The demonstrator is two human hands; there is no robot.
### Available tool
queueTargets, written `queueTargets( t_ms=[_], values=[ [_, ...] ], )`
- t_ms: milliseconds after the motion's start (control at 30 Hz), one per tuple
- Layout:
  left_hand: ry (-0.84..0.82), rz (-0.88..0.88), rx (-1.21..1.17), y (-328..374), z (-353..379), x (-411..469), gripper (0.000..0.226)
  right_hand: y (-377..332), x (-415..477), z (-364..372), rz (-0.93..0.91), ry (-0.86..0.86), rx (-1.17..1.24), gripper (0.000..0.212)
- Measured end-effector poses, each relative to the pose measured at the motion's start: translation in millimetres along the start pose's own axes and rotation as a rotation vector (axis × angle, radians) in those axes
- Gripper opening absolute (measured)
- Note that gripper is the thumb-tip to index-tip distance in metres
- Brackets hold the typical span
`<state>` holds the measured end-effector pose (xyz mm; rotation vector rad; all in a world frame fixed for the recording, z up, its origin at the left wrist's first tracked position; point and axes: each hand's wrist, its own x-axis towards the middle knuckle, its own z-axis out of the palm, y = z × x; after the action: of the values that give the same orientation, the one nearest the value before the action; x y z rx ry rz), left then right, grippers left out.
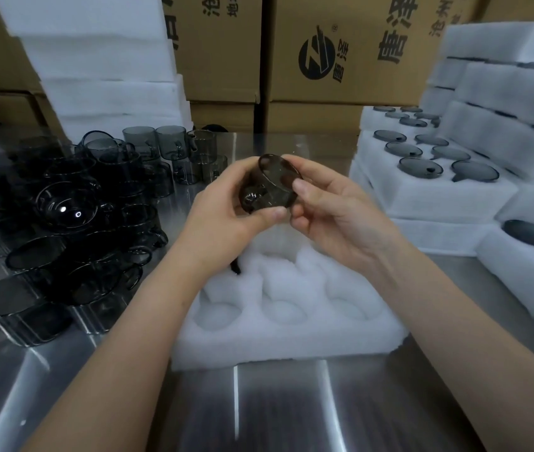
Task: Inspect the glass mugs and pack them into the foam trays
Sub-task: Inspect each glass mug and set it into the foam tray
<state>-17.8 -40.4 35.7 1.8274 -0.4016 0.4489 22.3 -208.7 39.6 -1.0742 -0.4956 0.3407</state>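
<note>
Head, gripped mug [272, 185], right tray [429, 197] seemingly full

Reference: open foam tray [288, 324] on surface [259, 402].

- Open foam tray: 1. Near-row pockets visible: 3. Far rows partly hidden, uncounted.
- Held mug [267, 187], above tray: 1.
- Grips: 2, left grip [226, 220] and right grip [334, 207].
- Loose mugs [63, 207], left of tray: well over a dozen, overlapping, exact count not determinable.
- Filled tray [422, 197], right of tray: 6 mugs visible.
- Edge tray [513, 275], far right of tray: 3 mugs visible, cut by frame edge.
- Printed cardboard boxes [340, 60], behind tray: at least 2.
</note>
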Motion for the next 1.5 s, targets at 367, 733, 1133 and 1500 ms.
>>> queueTargets(
  t_ms=[367,733,1133,1500],
  values=[
    [0.084,-0.087,0.076,3.4,-0.7,-2.1,0.062,1.1,-6.3,7.6,-0.076,-0.005,-0.427,0.055],
    [0.018,-0.076,0.433,10.9,7.2,-6.4,0.084,7.8,-3.7,15.5,-0.173,0.05,-0.561,0.034],
    [0.162,0.261,0.421,11.4,14.5,-7.1,0.075,10.6,-4.2,21.8,-0.405,0.204,-0.762,0.025],
    [0.121,0.33,0.301,7.8,11.8,-7.1,0.069,3.7,0.0,8.6,-0.054,0.087,-0.071,0.038]
  ],
)
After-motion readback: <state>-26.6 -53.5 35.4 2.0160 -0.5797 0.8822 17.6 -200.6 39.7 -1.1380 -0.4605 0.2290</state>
